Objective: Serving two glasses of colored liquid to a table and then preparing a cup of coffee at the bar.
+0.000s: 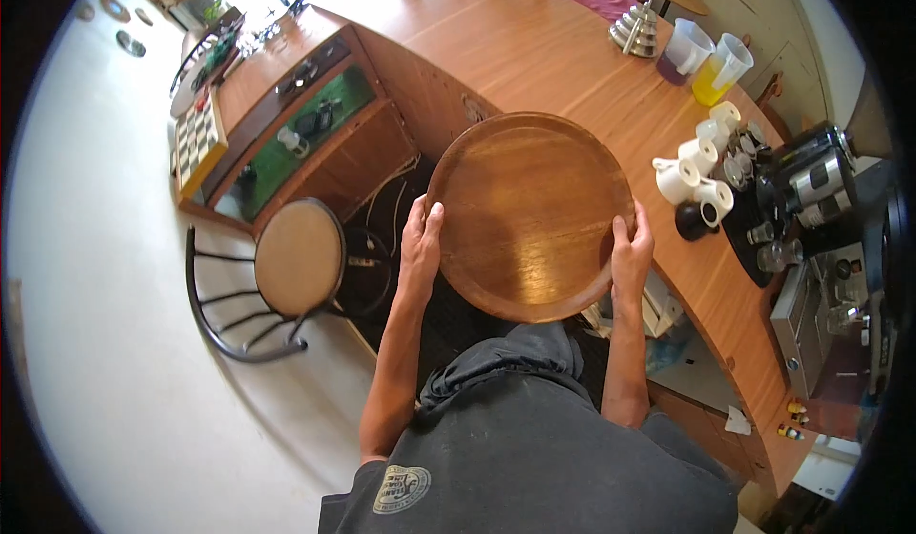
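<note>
A round wooden tray [529,212] with a raised rim is held out in front of my body, its bare inner face turned up towards me. On its left edge my left hand [421,244] grips the rim, the thumb on top. The opposite edge is in my right hand [631,251], thumb likewise over the rim and fingers mostly hidden beneath. Beyond the tray's far right side runs the wooden counter [572,69], partly covered by the tray in this view.
White mugs [676,178] and a coffee maker [816,183] stand on the right of the counter. Two plastic jugs [719,69] hold purple and yellow liquid. At left are a chair [299,256], a glass-fronted cabinet [308,133] and a chessboard [199,140].
</note>
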Demonstrator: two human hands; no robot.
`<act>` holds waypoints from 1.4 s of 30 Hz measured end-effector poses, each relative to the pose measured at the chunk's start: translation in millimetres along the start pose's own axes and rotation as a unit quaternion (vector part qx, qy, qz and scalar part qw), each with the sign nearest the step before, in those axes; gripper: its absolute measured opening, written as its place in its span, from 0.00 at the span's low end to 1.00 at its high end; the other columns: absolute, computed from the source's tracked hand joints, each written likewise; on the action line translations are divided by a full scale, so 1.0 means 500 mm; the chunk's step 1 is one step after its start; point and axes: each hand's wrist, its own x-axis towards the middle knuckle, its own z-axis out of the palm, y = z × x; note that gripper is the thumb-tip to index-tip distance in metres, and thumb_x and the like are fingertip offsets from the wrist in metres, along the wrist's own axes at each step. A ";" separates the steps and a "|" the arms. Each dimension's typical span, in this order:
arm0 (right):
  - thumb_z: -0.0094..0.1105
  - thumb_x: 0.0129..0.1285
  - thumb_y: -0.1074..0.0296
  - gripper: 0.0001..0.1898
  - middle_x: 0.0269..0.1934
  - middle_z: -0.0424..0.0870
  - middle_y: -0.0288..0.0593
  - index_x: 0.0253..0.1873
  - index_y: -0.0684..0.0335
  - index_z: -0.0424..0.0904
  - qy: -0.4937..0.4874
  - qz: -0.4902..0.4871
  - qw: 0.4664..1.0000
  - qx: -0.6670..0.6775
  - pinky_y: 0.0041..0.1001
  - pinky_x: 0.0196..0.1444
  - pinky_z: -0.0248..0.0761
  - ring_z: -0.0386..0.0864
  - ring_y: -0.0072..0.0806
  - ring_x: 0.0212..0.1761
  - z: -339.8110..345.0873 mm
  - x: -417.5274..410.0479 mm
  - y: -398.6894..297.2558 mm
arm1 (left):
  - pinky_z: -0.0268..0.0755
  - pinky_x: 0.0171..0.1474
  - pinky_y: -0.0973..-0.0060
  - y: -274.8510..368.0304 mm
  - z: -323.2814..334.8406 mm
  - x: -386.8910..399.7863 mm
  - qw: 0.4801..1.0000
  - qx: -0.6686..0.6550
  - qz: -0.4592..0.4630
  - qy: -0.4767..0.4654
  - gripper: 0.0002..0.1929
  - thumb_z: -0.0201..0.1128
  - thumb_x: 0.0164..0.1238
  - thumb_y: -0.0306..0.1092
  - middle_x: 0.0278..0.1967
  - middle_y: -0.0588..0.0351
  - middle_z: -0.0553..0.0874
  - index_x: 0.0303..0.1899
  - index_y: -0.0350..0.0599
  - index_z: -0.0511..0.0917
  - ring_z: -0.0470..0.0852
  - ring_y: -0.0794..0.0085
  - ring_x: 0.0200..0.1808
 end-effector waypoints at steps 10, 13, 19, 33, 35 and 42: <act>0.54 0.69 0.69 0.23 0.63 0.75 0.58 0.67 0.69 0.71 0.057 -0.031 0.985 -0.161 0.37 0.70 0.62 0.72 0.49 0.66 0.184 0.324 0.082 | 0.72 0.45 0.76 -0.019 -0.009 0.461 0.975 0.196 -0.006 -0.103 0.16 0.58 0.77 0.38 0.36 0.57 0.86 0.53 0.33 0.80 0.80 0.78 0.39; 0.54 0.69 0.70 0.23 0.63 0.75 0.59 0.67 0.68 0.71 0.082 -0.046 0.973 -0.211 0.37 0.70 0.63 0.72 0.50 0.65 0.198 0.373 0.122 | 0.69 0.33 0.76 -0.041 0.015 0.561 0.962 0.231 0.015 -0.146 0.13 0.58 0.76 0.38 0.28 0.59 0.82 0.45 0.34 0.80 0.76 0.81 0.30; 0.55 0.68 0.71 0.24 0.63 0.75 0.60 0.68 0.69 0.70 0.087 0.016 0.974 -0.208 0.38 0.70 0.64 0.72 0.50 0.66 0.239 0.448 0.150 | 0.71 0.28 0.66 -0.106 0.061 0.753 0.904 0.358 0.102 -0.209 0.11 0.58 0.71 0.33 0.23 0.47 0.81 0.40 0.32 0.78 0.81 0.67 0.24; 0.51 0.67 0.72 0.24 0.65 0.77 0.51 0.68 0.70 0.72 0.205 0.007 0.953 -0.222 0.32 0.66 0.66 0.75 0.38 0.65 0.299 0.523 0.183 | 0.75 0.47 0.50 -0.137 0.100 0.903 0.910 0.295 0.098 -0.274 0.23 0.55 0.71 0.34 0.40 0.31 0.85 0.65 0.35 0.71 0.84 0.39 0.45; 0.52 0.69 0.70 0.23 0.65 0.78 0.51 0.68 0.70 0.72 0.201 0.013 0.953 -0.227 0.32 0.66 0.66 0.75 0.38 0.65 0.315 0.518 0.171 | 0.75 0.47 0.48 -0.128 0.097 0.903 0.904 0.319 0.107 -0.265 0.25 0.54 0.72 0.35 0.40 0.31 0.85 0.67 0.38 0.68 0.83 0.38 0.45; 0.52 0.75 0.64 0.22 0.66 0.76 0.52 0.68 0.69 0.72 0.216 0.054 0.945 -0.241 0.33 0.68 0.66 0.74 0.41 0.66 0.352 0.516 0.148 | 0.76 0.44 0.49 -0.101 0.099 0.907 0.889 0.381 0.042 -0.250 0.25 0.55 0.73 0.39 0.35 0.36 0.86 0.69 0.45 0.70 0.85 0.42 0.39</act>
